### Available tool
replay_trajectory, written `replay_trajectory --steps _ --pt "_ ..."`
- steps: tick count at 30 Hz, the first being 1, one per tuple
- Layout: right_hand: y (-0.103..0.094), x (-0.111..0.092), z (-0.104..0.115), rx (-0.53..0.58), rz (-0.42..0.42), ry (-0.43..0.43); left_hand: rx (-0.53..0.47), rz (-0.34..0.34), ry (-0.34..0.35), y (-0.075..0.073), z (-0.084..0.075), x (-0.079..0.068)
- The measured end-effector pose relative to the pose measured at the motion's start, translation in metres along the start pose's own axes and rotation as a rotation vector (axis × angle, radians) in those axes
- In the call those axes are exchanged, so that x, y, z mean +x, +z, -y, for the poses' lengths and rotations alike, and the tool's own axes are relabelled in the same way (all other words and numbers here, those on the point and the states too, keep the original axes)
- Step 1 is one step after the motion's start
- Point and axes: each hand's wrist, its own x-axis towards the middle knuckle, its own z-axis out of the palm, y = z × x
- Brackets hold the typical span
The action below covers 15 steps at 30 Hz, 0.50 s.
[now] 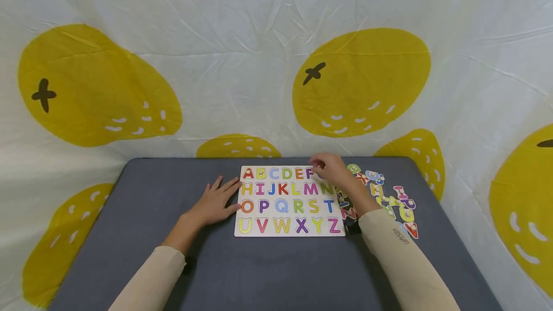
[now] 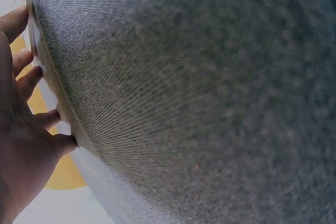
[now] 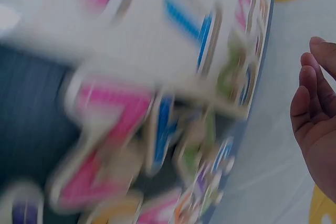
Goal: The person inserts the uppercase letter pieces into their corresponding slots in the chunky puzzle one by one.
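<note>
A pale alphabet puzzle board [image 1: 290, 197] with coloured letters in rows lies on the table. My left hand [image 1: 216, 204] rests beside its left edge, fingers spread, fingertips and thumb at the edge. Over the top right corner, near the purple F [image 1: 308, 173], hovers my right hand [image 1: 333, 172], fingers loosely bent. In the right wrist view I see nothing between the fingers of the right hand [image 3: 320, 114]. It partly covers the letter after F. Loose letter pieces [image 1: 406, 214] lie right of the board, including a pink Z [image 3: 107, 140]; the right forearm hides some.
The dark grey table [image 1: 276, 272] ends in a far edge just behind the board. Behind it hangs a white cloth [image 1: 242, 85] printed with large yellow fruit shapes. The loose letters overlap in a heap close to the board's right edge.
</note>
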Motion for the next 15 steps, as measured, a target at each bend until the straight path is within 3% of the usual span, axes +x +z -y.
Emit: replay_trajectory --steps 5,12,15 --pt "-0.024 -0.018 -0.028 -0.028 -0.054 0.016 0.005 0.002 0.001 -0.001 0.001 0.000" --pt "-0.055 -0.050 -0.065 -0.061 -0.082 0.171 0.008 0.008 -0.001 0.000 0.003 0.000" --pt "-0.067 -0.064 -0.081 -0.096 -0.095 0.195 0.005 0.007 0.005 0.002 0.003 0.000"
